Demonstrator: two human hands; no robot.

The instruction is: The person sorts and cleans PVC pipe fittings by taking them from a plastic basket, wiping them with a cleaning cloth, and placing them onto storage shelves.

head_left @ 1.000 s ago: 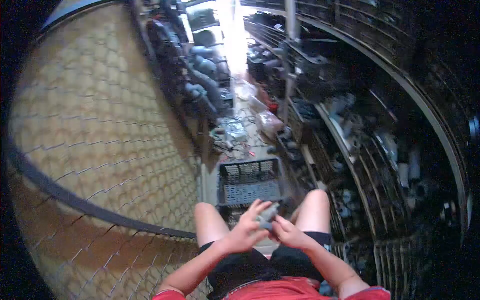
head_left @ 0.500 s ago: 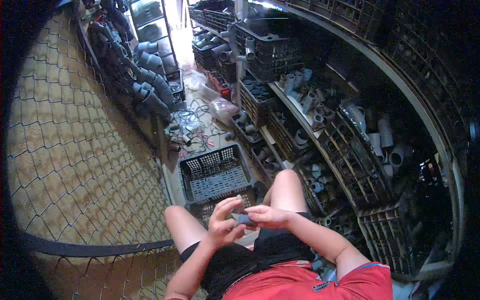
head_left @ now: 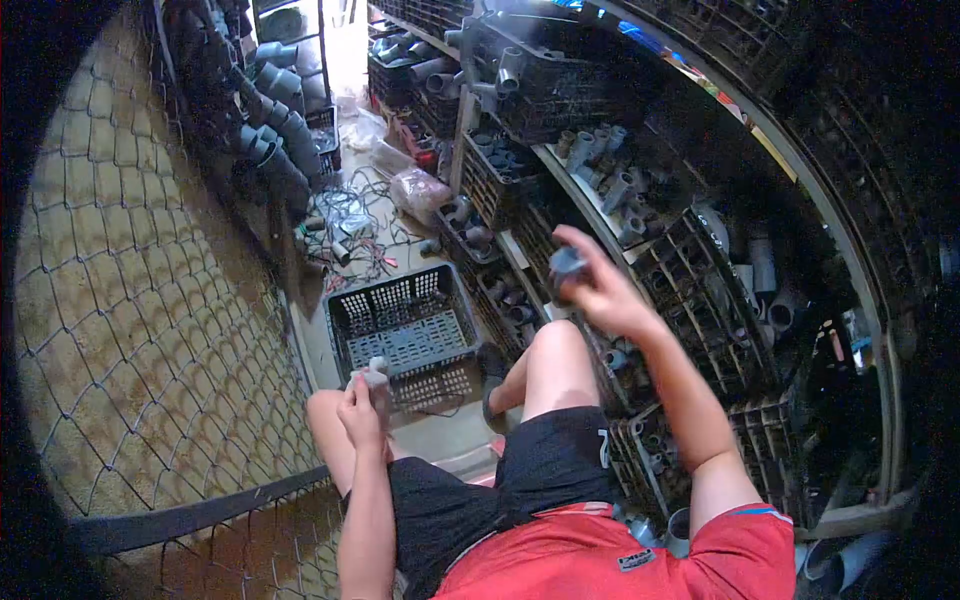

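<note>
My left hand (head_left: 360, 415) is closed around a light grey pipe fitting (head_left: 376, 372), above my left knee and beside the near edge of a black plastic crate (head_left: 430, 372). Out to the right, my right hand (head_left: 612, 303) grips a darker grey pipe fitting (head_left: 567, 263) between thumb and fingers. It is raised in front of the shelves, and its outline is slightly smeared. The crate sits on the floor between my feet, with its slatted bottom showing.
Shelves on the right carry black crates (head_left: 490, 178) and loose grey fittings (head_left: 595, 150). A wire mesh fence (head_left: 130, 330) runs along my left. Large grey pipe pieces (head_left: 285, 125) are stacked beyond it. Cables (head_left: 350, 215) and a plastic bag (head_left: 418, 190) lie on the floor ahead.
My hands were together over my lap around a grey fitting. Now they are apart: the right has swung up and right with the darker fitting, the left has moved left with the lighter one.
</note>
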